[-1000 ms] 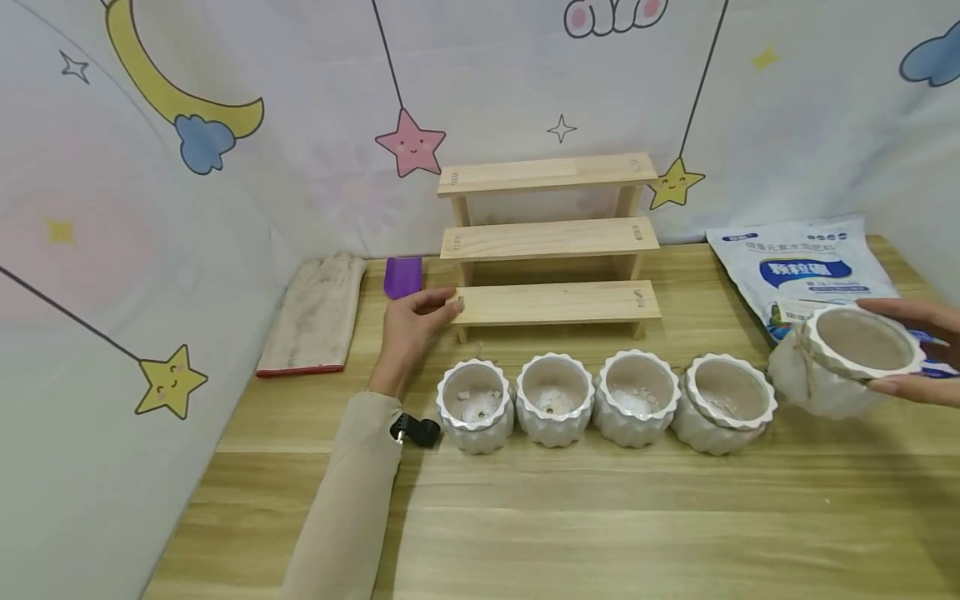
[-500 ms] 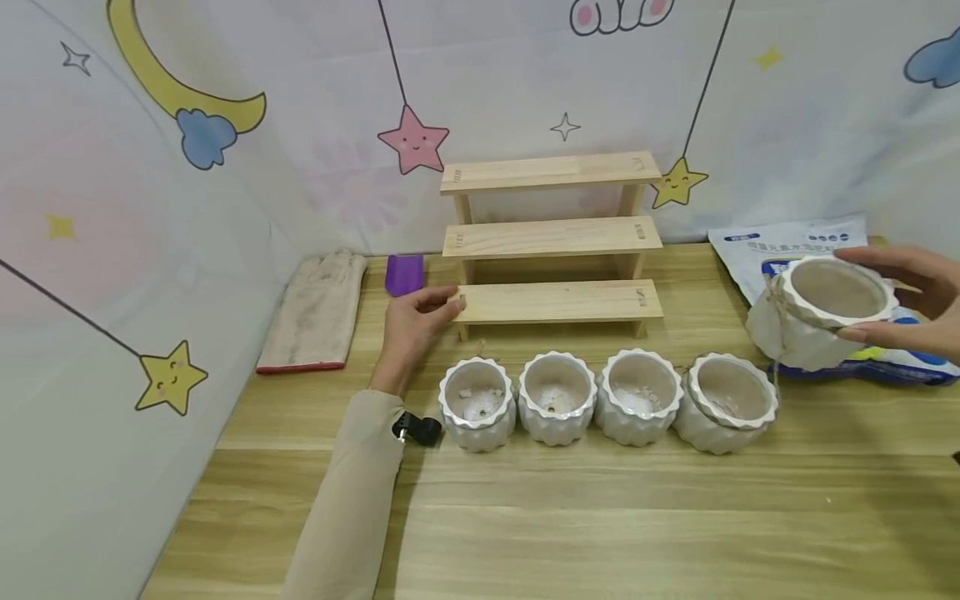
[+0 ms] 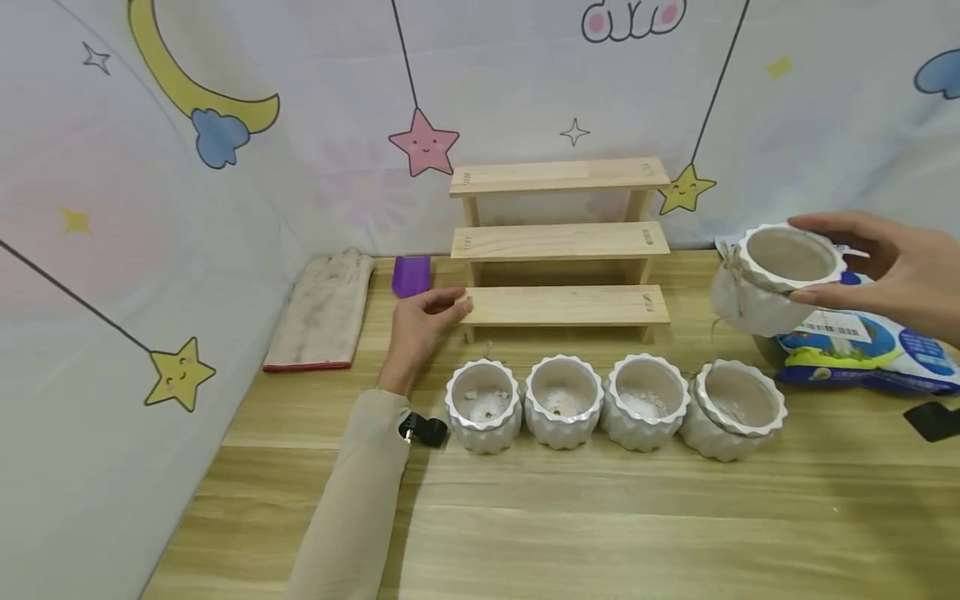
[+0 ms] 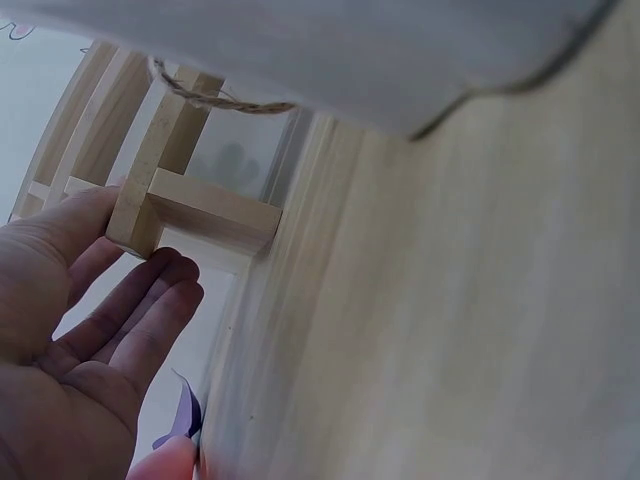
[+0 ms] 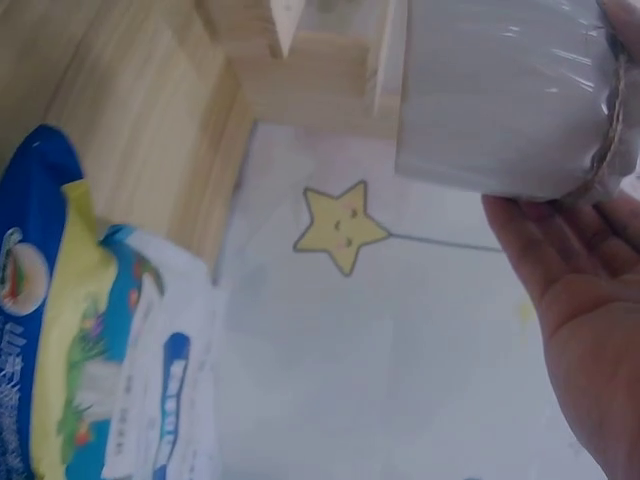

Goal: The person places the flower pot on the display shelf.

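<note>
My right hand (image 3: 900, 267) grips a white ceramic flower pot (image 3: 757, 296) by its scalloped rim, thumb in front and fingers behind. The pot, with twine round its neck, is held up in the air, right of a three-step wooden plant stand (image 3: 562, 306). In the right wrist view the flower pot (image 5: 505, 100) shows its smooth side above the fingers. My left hand (image 3: 420, 329) pinches the left end of the stand's lowest step. The left wrist view shows the thumb and fingers of the left hand (image 4: 90, 320) about that board's end.
Several similar white pots (image 3: 486, 437) stand in a row before the stand, white bits inside. A printed bag (image 3: 862, 354) lies at right, partly behind the raised pot. A cloth glove (image 3: 318, 312) and purple scoop (image 3: 412, 276) lie at left. A patterned curtain (image 3: 510, 83) stands behind.
My right hand has lifted the pot and brought it left and back, from beside the row's right end towards the stand. My left hand has stayed at the stand's lowest step.
</note>
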Demonstrator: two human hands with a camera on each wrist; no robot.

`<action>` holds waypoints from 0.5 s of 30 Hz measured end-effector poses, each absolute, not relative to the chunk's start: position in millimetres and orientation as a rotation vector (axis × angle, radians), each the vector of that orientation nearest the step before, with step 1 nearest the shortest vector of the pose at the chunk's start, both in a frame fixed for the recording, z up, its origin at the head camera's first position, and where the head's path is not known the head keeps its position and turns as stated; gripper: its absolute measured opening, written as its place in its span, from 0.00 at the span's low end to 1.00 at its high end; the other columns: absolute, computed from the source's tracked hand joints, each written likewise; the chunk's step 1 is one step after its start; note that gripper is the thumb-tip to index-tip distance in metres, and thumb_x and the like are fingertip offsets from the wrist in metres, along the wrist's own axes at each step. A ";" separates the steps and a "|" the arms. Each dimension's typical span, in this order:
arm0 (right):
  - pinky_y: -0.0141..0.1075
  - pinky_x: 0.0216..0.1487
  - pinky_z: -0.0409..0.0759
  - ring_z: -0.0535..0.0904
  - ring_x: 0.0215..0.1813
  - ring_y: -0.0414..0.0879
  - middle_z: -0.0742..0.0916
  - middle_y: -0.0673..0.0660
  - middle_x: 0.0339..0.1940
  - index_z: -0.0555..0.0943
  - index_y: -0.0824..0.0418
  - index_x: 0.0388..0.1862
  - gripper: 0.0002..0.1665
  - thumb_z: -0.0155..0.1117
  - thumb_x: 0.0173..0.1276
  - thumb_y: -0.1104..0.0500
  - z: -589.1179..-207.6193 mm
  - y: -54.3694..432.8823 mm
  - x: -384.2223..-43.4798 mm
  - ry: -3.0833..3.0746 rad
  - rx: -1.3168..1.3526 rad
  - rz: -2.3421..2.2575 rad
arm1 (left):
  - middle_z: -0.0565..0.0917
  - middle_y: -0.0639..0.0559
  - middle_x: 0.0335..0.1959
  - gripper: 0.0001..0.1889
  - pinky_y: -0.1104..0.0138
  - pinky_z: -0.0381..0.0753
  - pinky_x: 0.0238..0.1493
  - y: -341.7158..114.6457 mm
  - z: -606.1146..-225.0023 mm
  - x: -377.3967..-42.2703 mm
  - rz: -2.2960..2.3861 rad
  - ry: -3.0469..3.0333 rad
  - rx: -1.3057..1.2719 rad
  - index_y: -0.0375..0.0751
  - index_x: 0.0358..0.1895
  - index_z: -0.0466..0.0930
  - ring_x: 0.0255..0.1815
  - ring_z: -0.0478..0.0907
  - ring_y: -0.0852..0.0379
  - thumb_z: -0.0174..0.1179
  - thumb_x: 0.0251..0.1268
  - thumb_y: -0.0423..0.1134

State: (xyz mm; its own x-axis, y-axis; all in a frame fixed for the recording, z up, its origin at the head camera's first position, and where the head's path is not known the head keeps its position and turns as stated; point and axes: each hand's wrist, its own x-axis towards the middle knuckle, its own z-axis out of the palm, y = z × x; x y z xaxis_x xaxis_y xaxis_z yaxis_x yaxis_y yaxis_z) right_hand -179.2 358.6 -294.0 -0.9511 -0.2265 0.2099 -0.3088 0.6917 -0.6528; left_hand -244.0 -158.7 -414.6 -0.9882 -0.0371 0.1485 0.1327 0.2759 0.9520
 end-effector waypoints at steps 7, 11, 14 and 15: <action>0.14 0.51 0.72 0.74 0.64 0.27 0.77 0.44 0.69 0.69 0.46 0.83 0.47 0.79 0.69 0.61 -273.9 342.6 -194.1 -2.778 0.404 1.145 | 0.90 0.41 0.51 0.16 0.72 0.82 0.46 -157.4 -415.2 -243.9 -1.800 -2.401 -0.086 0.36 0.55 0.91 0.49 0.84 0.51 0.76 0.67 0.39; 0.15 0.49 0.73 0.76 0.67 0.33 0.78 0.49 0.71 0.69 0.43 0.83 0.48 0.81 0.68 0.57 -263.7 331.9 -204.2 -2.797 0.394 1.172 | 0.90 0.42 0.51 0.16 0.71 0.82 0.46 -157.8 -413.8 -243.0 -1.791 -2.407 -0.084 0.37 0.55 0.91 0.50 0.84 0.52 0.76 0.68 0.39; 0.15 0.50 0.75 0.76 0.69 0.34 0.79 0.49 0.71 0.71 0.44 0.82 0.47 0.82 0.67 0.58 -258.1 322.7 -211.1 -2.776 0.432 1.210 | 0.90 0.43 0.51 0.16 0.71 0.82 0.46 -158.4 -414.0 -243.4 -1.783 -2.409 -0.087 0.36 0.55 0.91 0.49 0.84 0.52 0.76 0.68 0.39; 0.16 0.50 0.75 0.76 0.68 0.33 0.80 0.48 0.70 0.72 0.45 0.81 0.47 0.82 0.66 0.59 -256.9 319.8 -213.3 -2.765 0.448 1.224 | 0.90 0.42 0.51 0.16 0.71 0.82 0.46 -158.4 -414.1 -243.7 -1.784 -2.406 -0.090 0.36 0.55 0.91 0.49 0.84 0.52 0.76 0.68 0.38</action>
State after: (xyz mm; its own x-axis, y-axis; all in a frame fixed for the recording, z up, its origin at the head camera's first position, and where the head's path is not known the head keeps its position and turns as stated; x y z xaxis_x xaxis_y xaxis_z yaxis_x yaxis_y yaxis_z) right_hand -213.3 319.8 -256.9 -0.9535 -0.2307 0.1937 -0.2985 0.6371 -0.7106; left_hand -243.7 -158.4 -414.1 -0.9877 -0.0383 0.1514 0.1338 0.2932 0.9466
